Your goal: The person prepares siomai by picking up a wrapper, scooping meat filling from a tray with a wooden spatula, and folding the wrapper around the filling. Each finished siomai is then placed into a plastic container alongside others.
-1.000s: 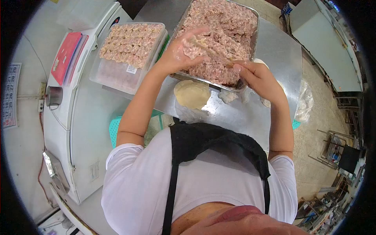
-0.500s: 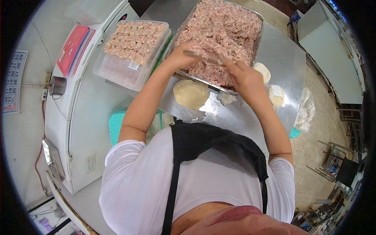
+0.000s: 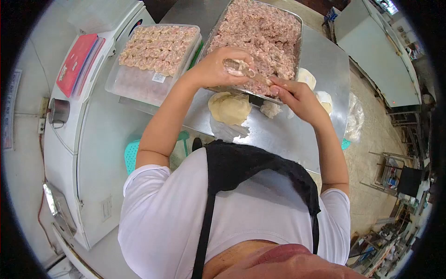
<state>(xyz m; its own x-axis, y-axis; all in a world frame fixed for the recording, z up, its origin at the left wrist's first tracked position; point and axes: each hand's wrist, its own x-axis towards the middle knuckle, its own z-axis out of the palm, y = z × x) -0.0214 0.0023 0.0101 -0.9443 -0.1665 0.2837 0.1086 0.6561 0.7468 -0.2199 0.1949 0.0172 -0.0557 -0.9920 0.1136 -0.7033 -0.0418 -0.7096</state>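
Over the near left part of a metal tray (image 3: 300,51) of pinkish ground meat (image 3: 265,28), my left hand (image 3: 216,69) is curled around something smeared with meat, its shape partly hidden by the fingers. My right hand (image 3: 299,97) is closed at the tray's near right edge, thumb and fingers pinched on a small thing I cannot make out. Round pale dough wrappers (image 3: 229,109) lie in a stack in front of the tray. A crumpled whitish piece (image 3: 271,109) sits beside them.
Left of the tray, a clear plastic container (image 3: 139,86) bears rows of filled dumplings (image 3: 158,46). More pale rounds (image 3: 305,79) lie at the tray's right on the metal table (image 3: 332,69). A white freezer (image 3: 100,139) stands at left, a turquoise stool (image 3: 132,156) below the table.
My left hand has turned and closed more, lifting slightly. My right hand has drawn its fingers together and moved down, away from the meat. The view has shifted slightly.
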